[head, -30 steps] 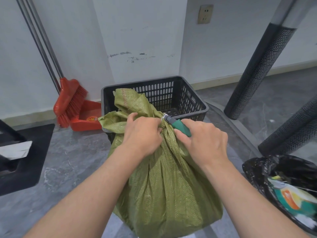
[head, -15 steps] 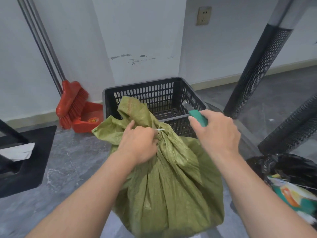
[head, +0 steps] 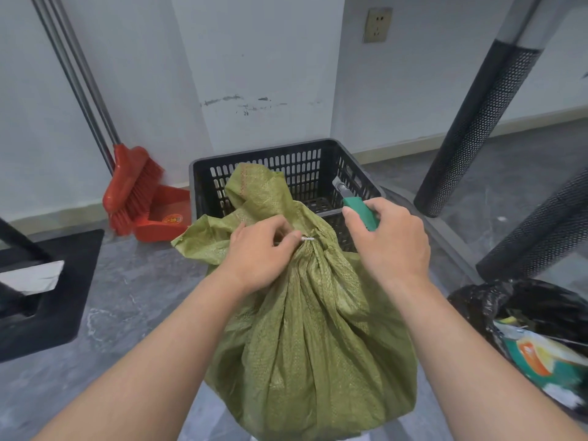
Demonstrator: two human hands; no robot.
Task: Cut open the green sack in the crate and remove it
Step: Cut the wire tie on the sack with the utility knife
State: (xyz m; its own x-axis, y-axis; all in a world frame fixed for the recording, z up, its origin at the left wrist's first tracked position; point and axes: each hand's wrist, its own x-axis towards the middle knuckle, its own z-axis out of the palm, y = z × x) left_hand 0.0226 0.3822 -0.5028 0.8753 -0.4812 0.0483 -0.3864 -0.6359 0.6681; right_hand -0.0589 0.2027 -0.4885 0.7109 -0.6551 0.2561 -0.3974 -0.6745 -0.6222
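A full green woven sack stands in front of me, its gathered neck bound by a white tie. My left hand pinches the neck and the tie's end. My right hand grips a green-handled utility knife, its blade pointing up and away, a short way right of the neck. Behind the sack is a black slotted plastic crate; the sack's loose top flap rises against its front wall. The sack's base is hidden.
A red broom and red dustpan lean at the wall on the left. A black base lies on the grey floor at left. Black perforated tubes slant at right, above an open black rubbish bag.
My right hand has pulled the knife off the sack's neck, up and to the right. My left hand has stayed on the neck and now pinches the white tie.
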